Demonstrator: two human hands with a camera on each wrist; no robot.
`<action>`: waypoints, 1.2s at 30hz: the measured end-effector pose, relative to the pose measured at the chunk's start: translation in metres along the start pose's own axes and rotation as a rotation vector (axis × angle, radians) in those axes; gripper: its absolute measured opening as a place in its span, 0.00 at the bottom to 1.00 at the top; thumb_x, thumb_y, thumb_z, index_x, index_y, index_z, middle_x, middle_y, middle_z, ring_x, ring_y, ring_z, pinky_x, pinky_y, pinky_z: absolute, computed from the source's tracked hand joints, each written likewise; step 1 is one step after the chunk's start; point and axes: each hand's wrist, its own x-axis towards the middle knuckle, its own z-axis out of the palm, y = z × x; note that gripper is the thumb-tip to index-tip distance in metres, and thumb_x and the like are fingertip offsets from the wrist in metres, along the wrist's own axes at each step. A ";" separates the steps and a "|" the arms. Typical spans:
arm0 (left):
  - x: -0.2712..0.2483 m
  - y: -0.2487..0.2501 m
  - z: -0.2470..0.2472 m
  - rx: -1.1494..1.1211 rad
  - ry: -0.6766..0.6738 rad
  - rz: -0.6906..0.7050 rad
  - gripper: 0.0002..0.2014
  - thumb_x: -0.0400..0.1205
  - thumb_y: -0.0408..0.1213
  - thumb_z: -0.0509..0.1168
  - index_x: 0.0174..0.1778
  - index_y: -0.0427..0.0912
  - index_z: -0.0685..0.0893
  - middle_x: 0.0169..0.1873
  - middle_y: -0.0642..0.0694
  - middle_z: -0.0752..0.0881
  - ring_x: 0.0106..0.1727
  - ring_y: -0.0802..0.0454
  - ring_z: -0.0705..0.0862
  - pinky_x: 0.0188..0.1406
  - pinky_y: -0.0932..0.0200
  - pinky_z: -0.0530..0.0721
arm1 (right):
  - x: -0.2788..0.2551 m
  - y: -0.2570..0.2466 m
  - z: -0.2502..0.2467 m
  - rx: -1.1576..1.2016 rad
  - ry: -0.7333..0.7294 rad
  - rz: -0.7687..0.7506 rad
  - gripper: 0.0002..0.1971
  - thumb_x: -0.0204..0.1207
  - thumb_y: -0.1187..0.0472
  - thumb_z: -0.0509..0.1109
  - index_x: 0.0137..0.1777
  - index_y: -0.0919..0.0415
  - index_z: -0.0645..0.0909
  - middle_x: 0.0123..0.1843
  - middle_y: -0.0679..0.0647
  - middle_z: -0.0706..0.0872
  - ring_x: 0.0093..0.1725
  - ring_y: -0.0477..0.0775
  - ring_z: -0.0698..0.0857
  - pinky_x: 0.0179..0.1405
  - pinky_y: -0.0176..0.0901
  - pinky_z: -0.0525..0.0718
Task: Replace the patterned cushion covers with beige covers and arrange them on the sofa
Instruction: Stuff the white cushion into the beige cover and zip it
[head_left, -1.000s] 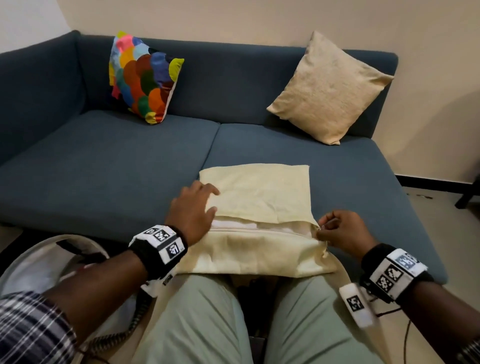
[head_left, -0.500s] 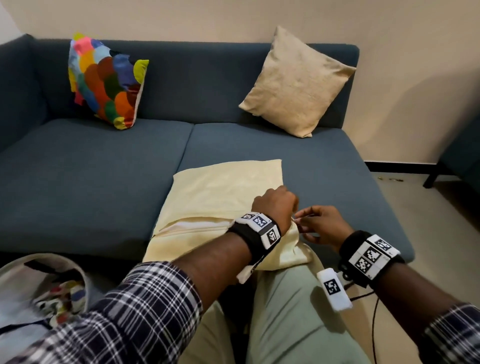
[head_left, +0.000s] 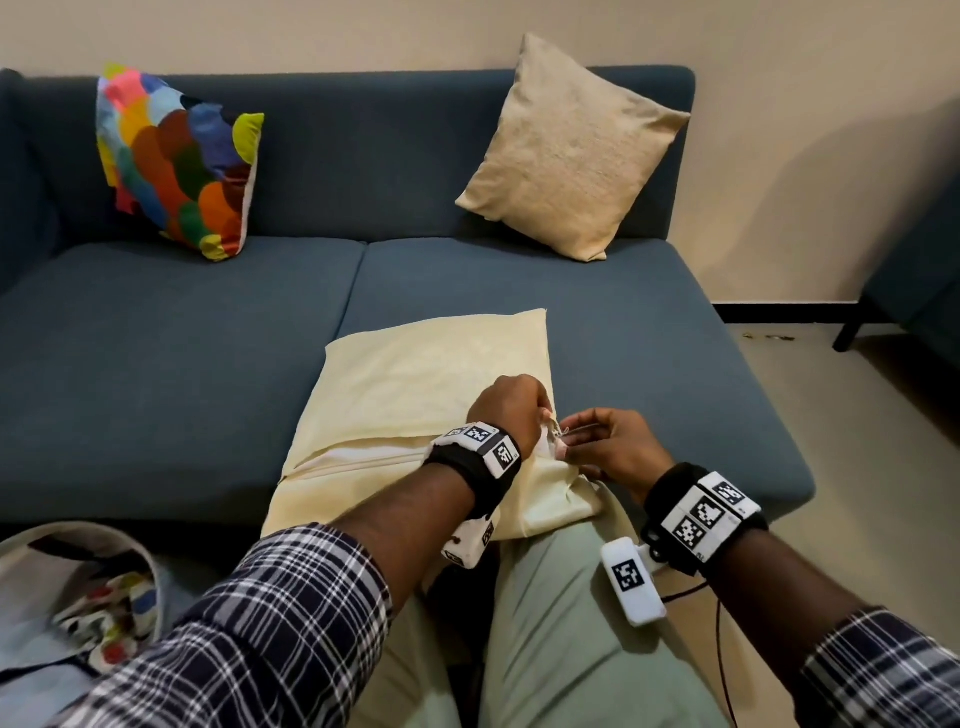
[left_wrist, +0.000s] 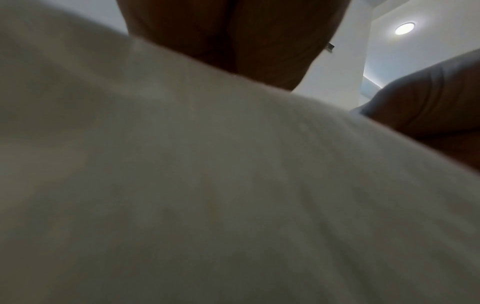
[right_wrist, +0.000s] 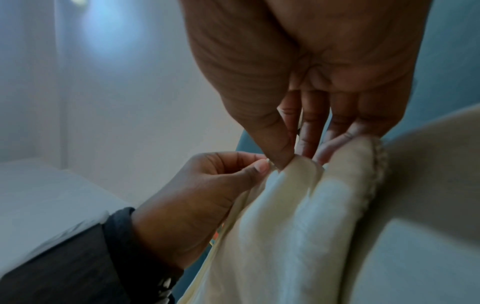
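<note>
On the sofa (head_left: 156, 374) seat's front edge, partly over the person's lap, lies a cushion (head_left: 415, 395) in a beige cover, its opening showing white filling. Both hands meet at its right corner: the left hand (head_left: 511, 410) pinches the cover's edge, the right hand (head_left: 613, 447) pinches it between thumb and fingers. Against the backrest lean a patterned cushion (head_left: 176, 166), left, and a beige cushion (head_left: 571, 150), right.
</note>
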 end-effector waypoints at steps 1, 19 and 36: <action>0.001 0.000 0.001 -0.002 -0.007 -0.003 0.08 0.81 0.33 0.68 0.45 0.49 0.92 0.46 0.46 0.92 0.48 0.42 0.89 0.49 0.52 0.88 | 0.001 0.001 0.001 -0.015 0.005 -0.007 0.18 0.67 0.82 0.78 0.56 0.73 0.85 0.44 0.63 0.89 0.43 0.57 0.88 0.45 0.54 0.90; -0.011 0.002 0.011 0.120 0.100 0.058 0.04 0.85 0.46 0.66 0.50 0.54 0.84 0.51 0.50 0.84 0.53 0.45 0.81 0.51 0.48 0.81 | 0.011 0.016 0.002 0.132 0.031 0.007 0.04 0.81 0.68 0.73 0.49 0.64 0.91 0.42 0.57 0.92 0.38 0.50 0.88 0.35 0.39 0.86; -0.016 0.007 0.007 -0.012 0.047 -0.045 0.06 0.85 0.45 0.64 0.49 0.52 0.87 0.47 0.48 0.90 0.47 0.43 0.87 0.43 0.54 0.83 | 0.011 0.016 0.006 0.067 0.052 -0.081 0.07 0.68 0.72 0.83 0.44 0.66 0.89 0.38 0.59 0.93 0.37 0.52 0.91 0.30 0.36 0.84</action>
